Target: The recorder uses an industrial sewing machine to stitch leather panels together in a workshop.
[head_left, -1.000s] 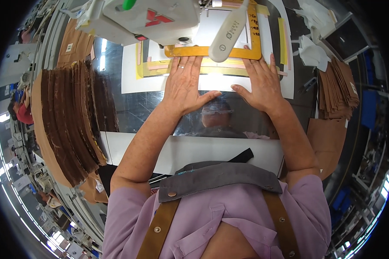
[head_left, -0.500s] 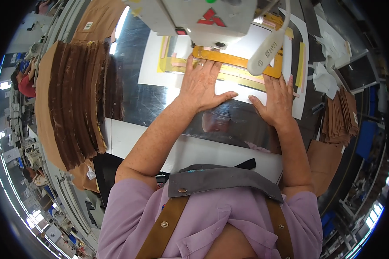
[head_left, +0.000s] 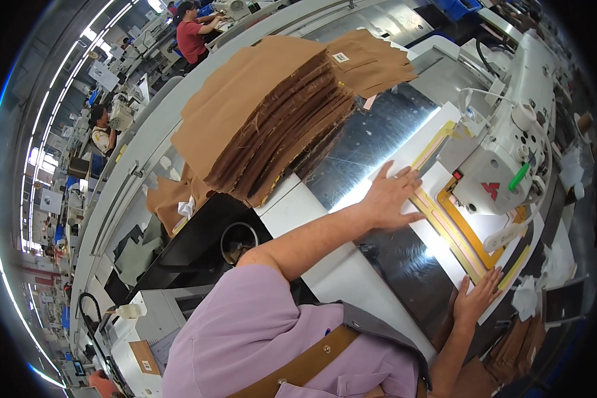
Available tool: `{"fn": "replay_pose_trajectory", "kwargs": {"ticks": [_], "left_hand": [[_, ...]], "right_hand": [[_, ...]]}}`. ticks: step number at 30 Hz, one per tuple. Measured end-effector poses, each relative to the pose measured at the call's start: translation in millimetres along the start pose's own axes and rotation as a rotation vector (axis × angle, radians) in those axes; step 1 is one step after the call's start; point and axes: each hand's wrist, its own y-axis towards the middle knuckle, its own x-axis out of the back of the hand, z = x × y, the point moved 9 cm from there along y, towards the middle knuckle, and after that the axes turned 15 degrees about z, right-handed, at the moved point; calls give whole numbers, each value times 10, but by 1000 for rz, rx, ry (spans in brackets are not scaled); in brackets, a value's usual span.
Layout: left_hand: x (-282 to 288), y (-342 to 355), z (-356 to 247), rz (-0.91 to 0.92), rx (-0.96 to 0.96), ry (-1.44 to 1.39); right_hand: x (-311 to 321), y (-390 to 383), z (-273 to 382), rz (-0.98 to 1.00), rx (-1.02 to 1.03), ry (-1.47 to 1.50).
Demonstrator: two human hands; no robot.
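Observation:
My left hand [head_left: 390,199] has its fingers spread, by the left edge of a white sheet [head_left: 431,232] with yellow strips [head_left: 452,247] along it. Lower right, my right hand [head_left: 476,300] lies with fingers stretched out on the sheet, near the corner of an orange clamp frame [head_left: 463,225]. Neither hand grips anything that I can see. Above the frame stands a white sewing machine head [head_left: 471,162] with a green knob. The sheet rests on a shiny metal table [head_left: 404,268], and the machine hides part of it.
A thick stack of brown fabric panels [head_left: 259,99] stands left of the metal table, with another brown piece [head_left: 371,63] behind it. More brown pieces [head_left: 517,348] lie at lower right. Beyond a grey rail, a person in red [head_left: 191,40] sits at a machine.
The view has swung to the left, so the machine and sheet now appear at the right. My left hand has come away from the clamp frame's edge; my right hand stays near its corner.

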Motion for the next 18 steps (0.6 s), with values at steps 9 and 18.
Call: {"fn": "replay_pose_trajectory", "kwargs": {"ticks": [9, 18], "left_hand": [[2725, -859, 1645, -706, 442, 382], [2755, -878, 2777, -139, 646, 272]], "right_hand": [[168, -376, -167, 36, 28, 94], [254, -460, 38, 15, 93, 160]]}}
